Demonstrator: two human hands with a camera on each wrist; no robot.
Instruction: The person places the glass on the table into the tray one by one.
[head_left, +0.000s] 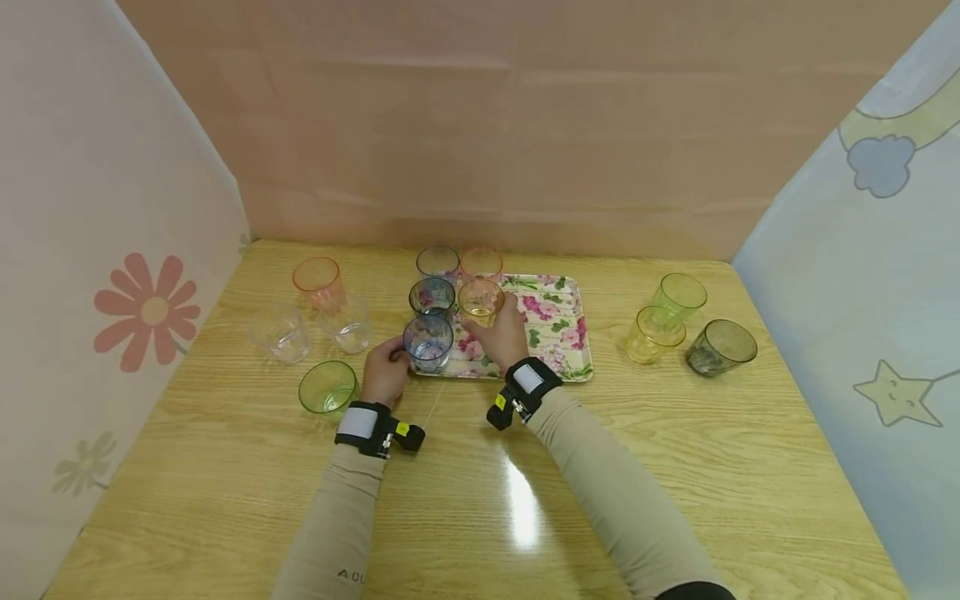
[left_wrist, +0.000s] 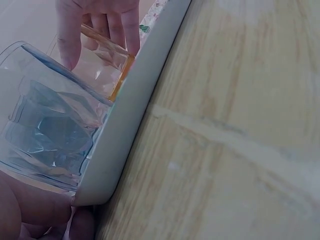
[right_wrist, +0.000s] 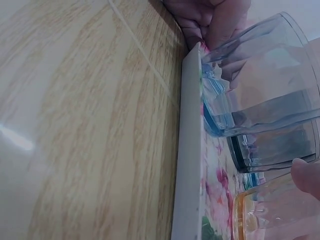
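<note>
While the left hand (head_left: 385, 372) pinches the floral tray (head_left: 551, 317) beside a blue glass (head_left: 428, 344), the right hand (head_left: 507, 337) curves its fingers round an amber glass (head_left: 480, 300).

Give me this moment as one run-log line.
left hand: touches floral tray corner | right hand: grips amber cup | light-blue cup: on tray | green cup: left of tray

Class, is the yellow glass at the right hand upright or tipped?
Upright: the yellow glass opens upward in the head view; its base faces the tray in the right wrist view.
</note>
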